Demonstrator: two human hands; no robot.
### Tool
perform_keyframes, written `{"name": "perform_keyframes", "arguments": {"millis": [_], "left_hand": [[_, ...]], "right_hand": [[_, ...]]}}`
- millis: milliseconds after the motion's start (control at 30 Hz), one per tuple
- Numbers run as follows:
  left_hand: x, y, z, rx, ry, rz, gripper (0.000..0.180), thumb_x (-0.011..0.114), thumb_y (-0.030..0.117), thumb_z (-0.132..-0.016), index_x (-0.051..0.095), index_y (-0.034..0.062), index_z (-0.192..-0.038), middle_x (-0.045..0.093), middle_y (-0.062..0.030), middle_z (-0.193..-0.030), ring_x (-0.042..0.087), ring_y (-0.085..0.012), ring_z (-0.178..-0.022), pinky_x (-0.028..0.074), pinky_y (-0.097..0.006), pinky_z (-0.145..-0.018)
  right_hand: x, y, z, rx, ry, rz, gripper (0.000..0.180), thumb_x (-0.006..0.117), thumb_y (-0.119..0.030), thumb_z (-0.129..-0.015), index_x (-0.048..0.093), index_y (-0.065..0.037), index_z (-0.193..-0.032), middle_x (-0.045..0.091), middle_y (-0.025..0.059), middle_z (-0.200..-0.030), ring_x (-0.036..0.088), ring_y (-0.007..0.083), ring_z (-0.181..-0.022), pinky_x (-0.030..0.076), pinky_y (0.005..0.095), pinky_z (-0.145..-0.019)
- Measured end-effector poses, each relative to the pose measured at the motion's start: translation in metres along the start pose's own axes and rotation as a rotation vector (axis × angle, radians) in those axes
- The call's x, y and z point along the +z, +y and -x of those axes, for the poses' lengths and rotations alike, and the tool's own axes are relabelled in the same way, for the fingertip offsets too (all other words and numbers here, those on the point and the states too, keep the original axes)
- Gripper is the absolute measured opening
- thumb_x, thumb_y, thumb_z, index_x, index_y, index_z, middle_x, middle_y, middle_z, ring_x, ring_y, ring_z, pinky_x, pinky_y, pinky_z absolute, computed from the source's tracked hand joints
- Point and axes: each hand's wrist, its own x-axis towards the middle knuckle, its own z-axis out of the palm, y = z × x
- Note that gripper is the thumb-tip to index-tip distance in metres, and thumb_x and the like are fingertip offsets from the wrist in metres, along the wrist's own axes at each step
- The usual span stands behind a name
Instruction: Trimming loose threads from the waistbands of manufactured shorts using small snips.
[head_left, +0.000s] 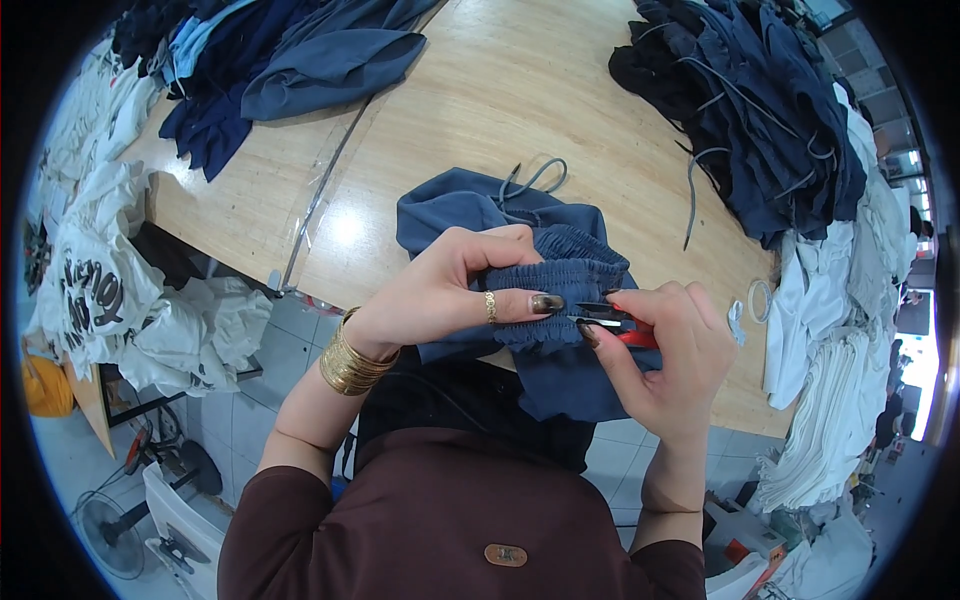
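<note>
A dark blue garment with a gathered elastic waistband lies at the table's near edge, part of it hanging over. My left hand pinches the waistband, its thumb flat on top of the gathers. In my right hand is a small pair of thread snips with red handles. Their metal blades point left and touch or almost touch the band beside my left thumb. Whether a thread sits between the blades is too small to tell. A grey drawstring loops out on the far side of the garment.
Dark blue garments with loose cords are heaped at the far right of the wooden table. More blue clothes lie at the far left. White garments are piled at the left and right. A fan stands lower left.
</note>
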Motion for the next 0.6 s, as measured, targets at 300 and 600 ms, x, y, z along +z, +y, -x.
{"name": "perform_keyframes", "arguments": {"millis": [300, 600], "left_hand": [[0.0010, 0.0010, -0.0007, -0.018, 0.006, -0.021, 0.014, 0.067, 0.010, -0.081, 0.063, -0.0022, -0.087, 0.043, 0.0006, -0.073, 0.038, -0.0092, -0.071, 0.032, -0.024, -0.064], [0.0018, 0.0045, -0.0016, -0.062, 0.029, -0.063, 0.015, 0.066, 0.011, -0.081, 0.062, -0.0026, -0.083, 0.044, -0.0001, -0.071, 0.039, -0.0095, -0.070, 0.033, -0.024, -0.064]], "right_hand": [[-0.0051, -0.0008, -0.0031, -0.035, -0.042, 0.082, 0.022, 0.073, -0.018, -0.067, 0.061, -0.009, -0.084, 0.055, 0.0024, -0.068, 0.049, 0.0179, -0.057, 0.036, 0.0284, -0.050], [-0.0042, 0.0014, -0.0044, -0.052, -0.054, 0.108, 0.022, 0.073, -0.019, -0.068, 0.060, -0.010, -0.083, 0.056, 0.0017, -0.069, 0.051, 0.0180, -0.059, 0.037, 0.0289, -0.051]]}}
